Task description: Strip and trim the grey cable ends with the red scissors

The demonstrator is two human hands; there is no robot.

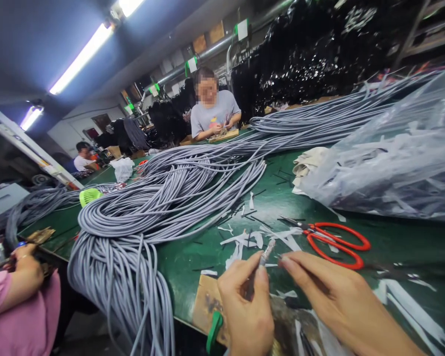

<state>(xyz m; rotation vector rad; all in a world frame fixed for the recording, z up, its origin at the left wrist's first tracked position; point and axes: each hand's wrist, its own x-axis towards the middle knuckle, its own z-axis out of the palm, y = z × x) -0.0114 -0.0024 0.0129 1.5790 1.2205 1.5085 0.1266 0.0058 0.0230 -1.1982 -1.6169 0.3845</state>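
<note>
My left hand (pixel 246 309) is closed around the end of a grey cable (pixel 266 249), whose stripped tip sticks up past my thumb. My right hand (pixel 337 296) reaches in from the right with its fingers pinched together close to that tip; what they hold, if anything, is too small to make out. Both hands hover over a worn wooden board (pixel 207 301) at the near edge of the green table (pixel 193 257). Red-handled scissors (pixel 333 240) lie just beyond my right hand.
Big bundles of grey cable (pixel 152 198) cover the table's left and far side and hang over its edge. A clear plastic bag of scraps (pixel 400 158) sits at right. White paper strips (pixel 244 240) litter the middle. Other people work at left and across the table.
</note>
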